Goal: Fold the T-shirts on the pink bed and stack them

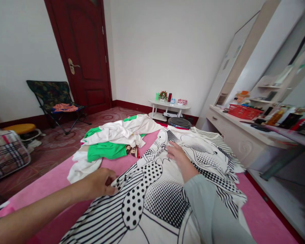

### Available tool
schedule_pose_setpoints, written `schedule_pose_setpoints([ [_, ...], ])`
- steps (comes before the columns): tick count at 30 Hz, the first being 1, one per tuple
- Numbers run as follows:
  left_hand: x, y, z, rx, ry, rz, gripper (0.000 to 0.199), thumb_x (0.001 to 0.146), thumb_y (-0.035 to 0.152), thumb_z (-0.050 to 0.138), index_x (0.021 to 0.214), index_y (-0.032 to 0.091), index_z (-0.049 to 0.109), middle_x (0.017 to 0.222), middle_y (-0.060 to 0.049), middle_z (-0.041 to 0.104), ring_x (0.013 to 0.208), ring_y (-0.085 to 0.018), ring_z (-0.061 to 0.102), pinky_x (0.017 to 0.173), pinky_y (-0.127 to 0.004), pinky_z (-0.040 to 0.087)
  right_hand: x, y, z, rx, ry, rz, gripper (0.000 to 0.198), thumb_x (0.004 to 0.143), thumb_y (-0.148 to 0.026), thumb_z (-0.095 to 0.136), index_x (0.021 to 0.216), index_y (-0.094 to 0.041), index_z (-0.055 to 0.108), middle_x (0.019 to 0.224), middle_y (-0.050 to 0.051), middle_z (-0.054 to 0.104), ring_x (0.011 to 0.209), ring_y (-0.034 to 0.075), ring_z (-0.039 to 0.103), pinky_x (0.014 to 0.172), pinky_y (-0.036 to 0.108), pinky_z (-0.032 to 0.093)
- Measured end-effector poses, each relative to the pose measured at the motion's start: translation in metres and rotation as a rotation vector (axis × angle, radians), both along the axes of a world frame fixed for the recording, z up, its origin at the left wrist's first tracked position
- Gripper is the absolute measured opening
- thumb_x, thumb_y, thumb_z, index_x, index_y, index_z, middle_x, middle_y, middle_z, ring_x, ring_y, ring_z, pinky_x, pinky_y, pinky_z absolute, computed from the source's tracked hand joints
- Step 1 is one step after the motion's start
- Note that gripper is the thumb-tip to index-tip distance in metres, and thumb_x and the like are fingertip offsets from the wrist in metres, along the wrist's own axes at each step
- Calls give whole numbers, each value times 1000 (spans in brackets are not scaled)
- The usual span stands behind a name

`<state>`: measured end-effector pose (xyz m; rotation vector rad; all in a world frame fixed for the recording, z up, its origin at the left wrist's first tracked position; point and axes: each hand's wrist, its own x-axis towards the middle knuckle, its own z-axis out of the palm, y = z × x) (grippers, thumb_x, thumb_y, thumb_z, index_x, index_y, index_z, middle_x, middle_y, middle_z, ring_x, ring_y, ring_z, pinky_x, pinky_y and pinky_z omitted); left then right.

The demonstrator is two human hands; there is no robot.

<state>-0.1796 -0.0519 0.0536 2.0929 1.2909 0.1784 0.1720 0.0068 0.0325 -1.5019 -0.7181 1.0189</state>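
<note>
A white garment with black dots and stripes (pixel 165 200) lies spread over the pink bed cover. My left hand (pixel 100 183) pinches its left edge between thumb and fingers. Farther up the same cloth, my right hand (pixel 177 154) rests on top, fingers stretched forward and slightly apart. The lower end of the garment runs out of view at the bottom, and my right sleeve covers part of it. Left of the garment is a loose heap of white clothes (pixel 122 130) and green cloth (pixel 106 151).
Pink bedding (pixel 261 210) surrounds the clothes. A dresser (pixel 234 135) stands close on the right, with a red basket (pixel 244 111) and bottles on it. Beyond the bed are a small white table (pixel 167 105) and a round dark object (pixel 180 122). A folding chair (pixel 52 93) stands by the red door (pixel 85 54).
</note>
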Motion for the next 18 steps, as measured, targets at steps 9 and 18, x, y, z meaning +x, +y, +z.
schedule_pose_setpoints([
  [9,-6,-19,12,-372,-285,-69,41,73,54,65,79,20,43,69,4,54,60,-11,49,50,-20,34,10,10,-18,273,173,-77,43,64,-31,74,105,-24,66,119,5,62,105,21,59,78,31,55],
  [18,66,-64,88,-542,-458,-207,34,80,46,64,92,19,47,79,2,56,64,-9,48,54,-18,37,36,12,-3,481,281,-71,56,65,-36,74,118,-24,60,112,5,67,101,20,62,78,31,53],
])
